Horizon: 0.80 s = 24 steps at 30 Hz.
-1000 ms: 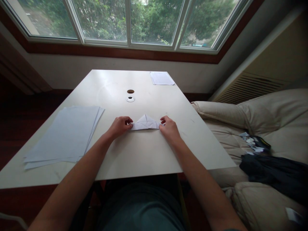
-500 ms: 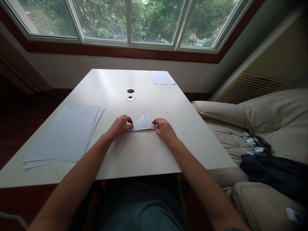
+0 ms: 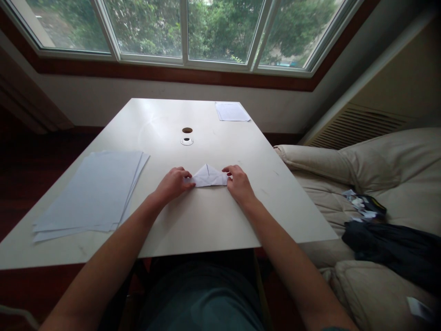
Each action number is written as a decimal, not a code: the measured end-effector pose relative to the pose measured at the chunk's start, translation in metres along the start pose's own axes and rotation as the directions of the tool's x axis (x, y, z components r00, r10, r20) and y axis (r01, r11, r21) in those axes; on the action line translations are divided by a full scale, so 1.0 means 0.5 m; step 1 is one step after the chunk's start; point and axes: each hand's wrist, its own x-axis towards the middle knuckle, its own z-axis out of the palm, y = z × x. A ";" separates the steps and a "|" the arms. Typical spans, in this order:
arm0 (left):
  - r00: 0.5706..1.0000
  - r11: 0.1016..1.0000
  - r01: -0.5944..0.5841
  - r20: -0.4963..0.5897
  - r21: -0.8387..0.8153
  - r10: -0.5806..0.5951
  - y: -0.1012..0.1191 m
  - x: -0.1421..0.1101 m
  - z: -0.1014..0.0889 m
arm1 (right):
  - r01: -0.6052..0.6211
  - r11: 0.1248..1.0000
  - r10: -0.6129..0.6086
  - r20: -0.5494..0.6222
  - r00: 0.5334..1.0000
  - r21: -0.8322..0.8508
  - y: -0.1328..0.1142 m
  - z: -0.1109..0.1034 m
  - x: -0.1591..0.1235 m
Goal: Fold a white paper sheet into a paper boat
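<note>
A white sheet folded into a flat triangular shape [image 3: 209, 177] lies on the white table [image 3: 206, 220], its peak pointing away from me. My left hand [image 3: 174, 184] holds its left corner with the fingertips. My right hand [image 3: 239, 185] grips the right corner the same way. Both hands rest on the tabletop, and they hide the ends of the paper. Fold lines show on the paper's face.
A stack of white paper sheets [image 3: 93, 193] lies at the table's left. One sheet [image 3: 232, 111] lies at the far edge, behind a round cable grommet [image 3: 186, 141]. To the right stands a beige sofa [image 3: 344, 184] holding dark cloth [image 3: 389, 248] and paper scraps [image 3: 361, 205].
My hands are closer together than a second ago. The left hand has moved right, and the folded paper has shifted slightly right and looks shorter.
</note>
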 end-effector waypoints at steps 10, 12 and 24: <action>0.997 0.995 0.072 0.038 -0.070 -0.069 0.005 0.005 0.003 | 0.013 0.991 -0.009 0.030 1.000 -0.134 0.008 0.003 0.001; 0.997 0.995 0.078 0.025 -0.062 -0.076 0.006 0.003 0.004 | 0.017 0.990 -0.012 0.040 0.999 -0.140 0.009 0.004 0.001; 0.990 0.988 0.134 0.051 -0.082 -0.131 0.017 0.006 0.012 | -0.001 0.994 0.011 0.089 0.996 -0.109 0.015 0.013 -0.003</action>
